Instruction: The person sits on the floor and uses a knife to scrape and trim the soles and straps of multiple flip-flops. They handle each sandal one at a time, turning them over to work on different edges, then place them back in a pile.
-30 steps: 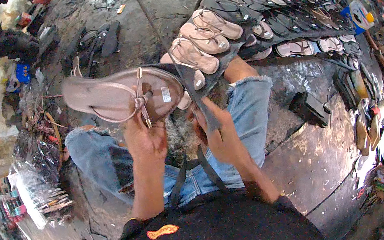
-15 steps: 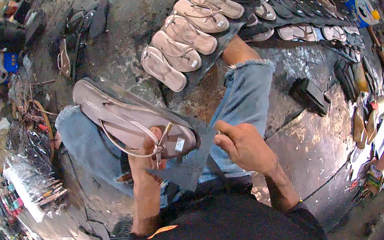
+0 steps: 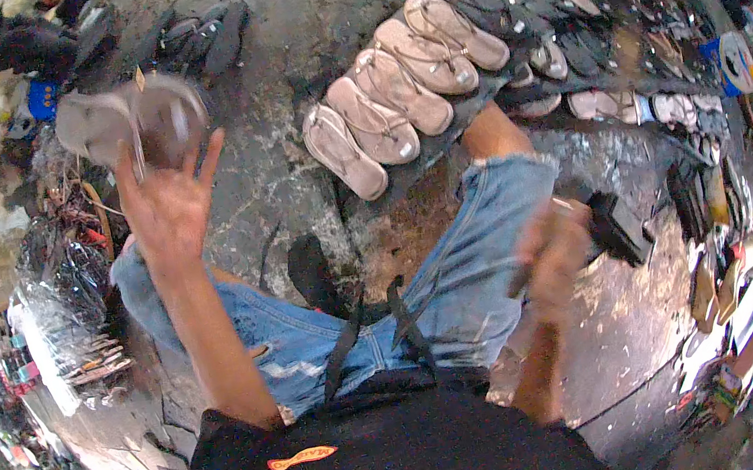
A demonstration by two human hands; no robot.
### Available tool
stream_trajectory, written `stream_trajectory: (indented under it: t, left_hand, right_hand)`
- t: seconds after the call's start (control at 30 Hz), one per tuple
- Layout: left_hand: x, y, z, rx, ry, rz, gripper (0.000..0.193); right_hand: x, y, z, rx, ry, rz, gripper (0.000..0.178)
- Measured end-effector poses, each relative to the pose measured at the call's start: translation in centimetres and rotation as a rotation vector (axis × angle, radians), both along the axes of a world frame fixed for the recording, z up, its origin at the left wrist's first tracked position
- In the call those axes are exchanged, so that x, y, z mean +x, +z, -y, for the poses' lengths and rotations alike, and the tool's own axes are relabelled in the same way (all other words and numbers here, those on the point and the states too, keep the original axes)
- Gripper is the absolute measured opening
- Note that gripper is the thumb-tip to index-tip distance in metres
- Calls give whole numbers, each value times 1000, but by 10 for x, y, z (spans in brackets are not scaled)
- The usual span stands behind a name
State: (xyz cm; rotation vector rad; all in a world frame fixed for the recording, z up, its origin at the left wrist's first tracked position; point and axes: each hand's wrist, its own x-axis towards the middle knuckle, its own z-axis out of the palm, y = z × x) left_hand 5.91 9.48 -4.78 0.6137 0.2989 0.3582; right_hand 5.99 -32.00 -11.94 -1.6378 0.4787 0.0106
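Note:
A brown thong sandal (image 3: 168, 120), blurred, is at the fingertips of my left hand (image 3: 169, 215), past my left knee. That hand is stretched out with its fingers spread; whether they still touch the sandal is unclear. My right hand (image 3: 555, 240) is smeared by motion above my right knee, so its fingers and anything in them cannot be made out. Several similar tan sandals (image 3: 388, 94) lie in a slanting row on the floor ahead. A dark strip-like piece (image 3: 310, 274) shows between my legs.
More dark sandals (image 3: 580, 51) spread over the floor at the far right. A black block (image 3: 620, 229) sits beside my right hand. Clear plastic wrapping (image 3: 65, 277) is heaped at the left. A blue-and-white container (image 3: 732, 64) stands at the right edge.
My left hand has swung forward and left, its fingers spreading from their grip on the sandal. My right hand has moved right, away from my lap. The grey sheet over my lap no longer shows there.

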Motion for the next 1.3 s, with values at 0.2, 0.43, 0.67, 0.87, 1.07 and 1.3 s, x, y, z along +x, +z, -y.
stream_trajectory:
  t: [0.2,0.43,0.67,0.87,1.07,1.3]
  left_hand:
    - [70,-273,110,573,-143,-1061,85]
    - [62,-284,118,939,119,-1297,95]
    - [7,-256,24,450,54,-1122,95]
    - [-14,-255,13,307,-81,-1170,83]
    - [-11,-208,12,218,-29,-1055,64]
    - [-11,-202,35,148,-27,-1009,60]
  right_hand:
    - [4,4,83,162,-250,89,48]
    - [-2,-34,-40,109,371,-108,22]
    - [11,-4,-106,-173,883,-34,23]
    - [-1,-8,-130,-295,1059,-182,35]
    - [9,-14,-159,-414,1160,-296,40]
    - [60,-78,-201,-665,1353,-315,45]
